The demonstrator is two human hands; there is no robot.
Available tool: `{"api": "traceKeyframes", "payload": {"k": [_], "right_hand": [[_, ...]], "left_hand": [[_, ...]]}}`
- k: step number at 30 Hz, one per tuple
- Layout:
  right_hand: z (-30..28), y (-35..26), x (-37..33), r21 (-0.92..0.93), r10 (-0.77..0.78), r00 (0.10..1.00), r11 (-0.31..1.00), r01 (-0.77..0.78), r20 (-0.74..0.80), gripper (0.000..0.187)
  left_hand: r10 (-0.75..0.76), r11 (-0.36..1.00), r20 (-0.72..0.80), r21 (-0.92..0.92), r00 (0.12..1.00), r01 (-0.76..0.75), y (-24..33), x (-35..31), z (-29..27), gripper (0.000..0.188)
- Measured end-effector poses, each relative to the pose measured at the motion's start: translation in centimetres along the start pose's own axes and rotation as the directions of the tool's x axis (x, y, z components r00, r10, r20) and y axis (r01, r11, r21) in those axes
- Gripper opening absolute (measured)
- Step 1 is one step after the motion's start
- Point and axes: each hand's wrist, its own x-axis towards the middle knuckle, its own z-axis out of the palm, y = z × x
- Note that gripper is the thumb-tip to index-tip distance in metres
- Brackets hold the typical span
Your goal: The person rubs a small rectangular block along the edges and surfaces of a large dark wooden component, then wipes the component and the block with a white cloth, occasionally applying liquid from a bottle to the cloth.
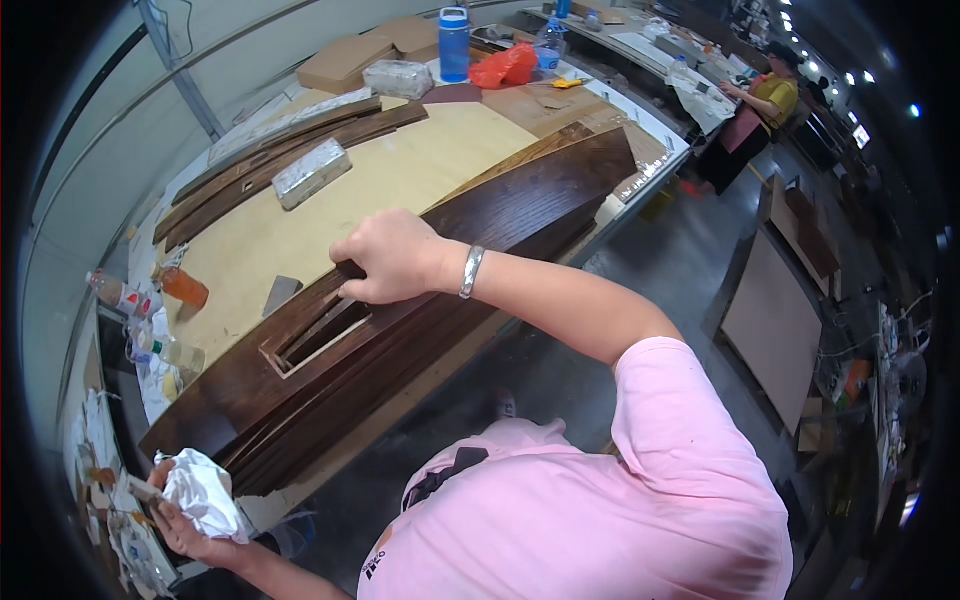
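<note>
A long dark-brown wooden board [540, 200] with a rectangular slot near its middle lies across the table, on top of several similar boards [330, 420]. My right hand [395, 255], a silver bracelet at its wrist, is closed on the board's far edge beside the slot, thumb and forefinger pinching the wood. At the lower left, off the board's near end, my left hand [185, 530] grips a crumpled white cloth [208, 495]. A small flat pale piece [147, 489] shows at those fingers; what it is I cannot make out. A small grey block [282, 294] lies beyond the slot.
Beyond the board, the yellowish tabletop [430, 150] holds a wrapped block [312, 174] and narrow brown strips [290, 150]. Bottles [180, 285] stand at the left; a blue bottle [454, 50] and red bag [505, 66] at the back. A person [765, 110] works at another table.
</note>
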Motion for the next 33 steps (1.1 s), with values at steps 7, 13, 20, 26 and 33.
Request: {"api": "traceKeyframes", "payload": {"k": [7, 13, 20, 26, 33], "right_hand": [[-1.4, 0.6, 1.7, 0.09, 0.059, 0.967, 0.992, -0.084, 0.25, 0.033], [-1.7, 1.8, 3.7, 0.195, 0.069, 0.944, 0.971, -0.137, 0.321, 0.035], [-0.8, 3.1, 2.6, 0.189, -0.094, 0.923, 0.982, 0.024, 0.372, 0.065], [-2.1, 2.9, 0.3, 0.06, -0.15, 0.869, 0.989, 0.138, 0.472, 0.111], [-1.2, 2.0, -0.5, -0.012, -0.251, 0.891, 0.961, 0.276, 0.379, 0.102]], "left_hand": [[-0.084, 0.995, 0.063, -0.039, 0.994, 0.087, -1.2, -1.9, 1.7, 0.043], [-0.026, 0.993, 0.057, -0.11, 0.998, 0.032, -1.5, -1.6, 5.2, 0.042], [-0.086, 0.996, -0.122, 0.003, 0.989, 0.087, -1.2, -3.4, 6.7, 0.034], [-0.003, 1.0, -0.178, 0.015, 0.984, 0.006, -0.5, -4.4, 8.6, 0.031], [0.027, 0.994, -0.327, 0.109, 0.944, 0.009, -0.1, -6.4, 8.0, 0.033]]}}
